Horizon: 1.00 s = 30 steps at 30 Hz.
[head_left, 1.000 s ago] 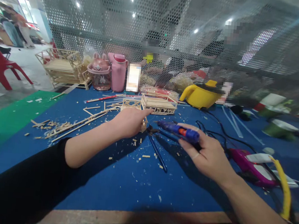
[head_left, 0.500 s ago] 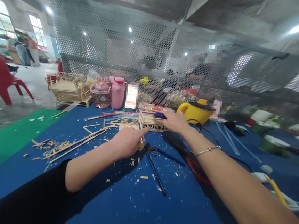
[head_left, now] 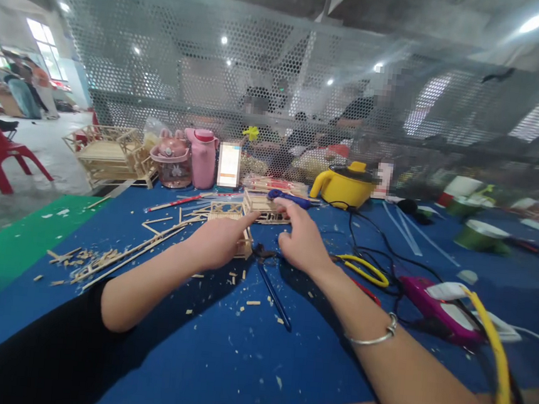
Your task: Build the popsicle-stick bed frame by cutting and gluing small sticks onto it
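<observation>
My left hand (head_left: 219,243) rests on the blue table (head_left: 218,355), closed over a small wooden stick piece (head_left: 245,245), with its index finger stretched to the right. My right hand (head_left: 301,242) hovers just right of it, empty, fingers loosely spread and reaching toward the piece. A blue glue gun (head_left: 291,199) lies further back, against a wooden stick frame (head_left: 260,205). Blue-handled cutters (head_left: 271,287) lie between my hands, their head just below the piece.
Yellow-handled pliers (head_left: 367,270), black cables and a purple glue gun (head_left: 435,301) lie to the right. At the back stand a yellow kettle (head_left: 344,186), a pink bottle (head_left: 202,158) and a larger stick model (head_left: 108,156). Loose sticks (head_left: 118,255) litter the left. People sit behind the mesh.
My right hand carried the blue glue gun to the back, left it by the stick frame and drew back beside my left hand. My left hand stayed on the small piece.
</observation>
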{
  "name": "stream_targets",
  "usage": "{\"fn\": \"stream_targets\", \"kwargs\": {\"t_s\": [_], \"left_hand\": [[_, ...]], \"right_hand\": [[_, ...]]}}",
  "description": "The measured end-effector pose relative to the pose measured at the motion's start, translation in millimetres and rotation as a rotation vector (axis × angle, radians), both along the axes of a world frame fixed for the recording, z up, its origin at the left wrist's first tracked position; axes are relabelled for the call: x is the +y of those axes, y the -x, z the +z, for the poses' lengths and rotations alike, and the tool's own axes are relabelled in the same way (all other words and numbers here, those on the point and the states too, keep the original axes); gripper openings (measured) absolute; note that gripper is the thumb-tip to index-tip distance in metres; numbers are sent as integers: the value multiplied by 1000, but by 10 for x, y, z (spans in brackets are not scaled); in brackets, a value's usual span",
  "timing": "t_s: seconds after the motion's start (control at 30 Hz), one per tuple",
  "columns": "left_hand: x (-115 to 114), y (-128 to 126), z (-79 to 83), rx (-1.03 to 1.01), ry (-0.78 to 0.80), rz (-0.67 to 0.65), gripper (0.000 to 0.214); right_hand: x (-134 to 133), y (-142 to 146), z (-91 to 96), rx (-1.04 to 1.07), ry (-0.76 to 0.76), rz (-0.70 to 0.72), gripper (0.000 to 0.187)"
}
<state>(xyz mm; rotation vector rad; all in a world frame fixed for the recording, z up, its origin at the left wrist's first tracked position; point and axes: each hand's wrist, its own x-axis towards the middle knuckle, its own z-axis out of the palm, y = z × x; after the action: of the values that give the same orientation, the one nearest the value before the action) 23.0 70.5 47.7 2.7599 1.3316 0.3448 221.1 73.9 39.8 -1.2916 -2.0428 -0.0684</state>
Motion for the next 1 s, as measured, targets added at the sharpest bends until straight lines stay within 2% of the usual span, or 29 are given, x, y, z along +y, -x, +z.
{"fn": "stream_targets", "kwargs": {"t_s": [0.13,0.3,0.37,0.47,0.53,0.87,1.0], "left_hand": [[-2,14,19,-36,63,2,75],[4,21,-15,-78,101,34,77],[3,18,-38,-96,95,60,76],[-7,7,-52,-127,93,97,73],[-14,-1,-50,-138,95,110,73],[-13,-4,-70,-190,118,115,71],[-16,0,-80,-161,77,111,71]], "right_hand": [[-54,15,-193,83,224,82,60],[-42,35,-285,51,284,171,57],[-59,62,-302,27,305,202,48],[-86,105,-324,3,325,215,26],[-89,124,-340,3,330,212,19],[-56,114,-388,36,342,231,28],[-60,113,-393,42,335,249,29]]}}
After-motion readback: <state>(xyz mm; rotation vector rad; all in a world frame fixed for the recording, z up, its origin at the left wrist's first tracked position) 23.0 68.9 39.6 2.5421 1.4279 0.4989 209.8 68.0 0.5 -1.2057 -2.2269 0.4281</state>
